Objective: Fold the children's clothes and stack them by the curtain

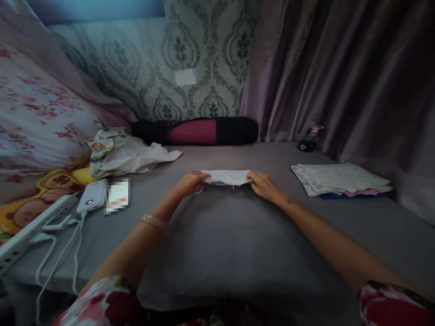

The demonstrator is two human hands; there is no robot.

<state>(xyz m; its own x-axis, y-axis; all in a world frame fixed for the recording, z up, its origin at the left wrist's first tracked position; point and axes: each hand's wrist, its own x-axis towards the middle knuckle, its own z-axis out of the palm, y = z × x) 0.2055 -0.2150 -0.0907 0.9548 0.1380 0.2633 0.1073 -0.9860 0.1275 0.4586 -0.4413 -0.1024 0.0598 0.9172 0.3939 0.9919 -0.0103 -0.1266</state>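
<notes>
A white folded cloth (228, 177) is stretched level between my two hands over the grey-covered surface, with a few loose threads hanging from its lower edge. My left hand (193, 182) pinches its left end, and a pale thread or string dangles beside those fingers. At the other end my right hand (262, 184) grips the cloth, thumb and fingers closed on the corner. To the right of my hands lies a stack of folded cloths (341, 179), pale patterned on top with blue and pink layers below.
A crumpled white bag (136, 156) sits back left. Along the wall lies a black and maroon roll (193, 131); a dark bottle (310, 139) stands near the curtain (288, 68). At left are a power bank (91, 195), a power strip (41, 219), white cables (76, 258) and a blurred-out paper (117, 195).
</notes>
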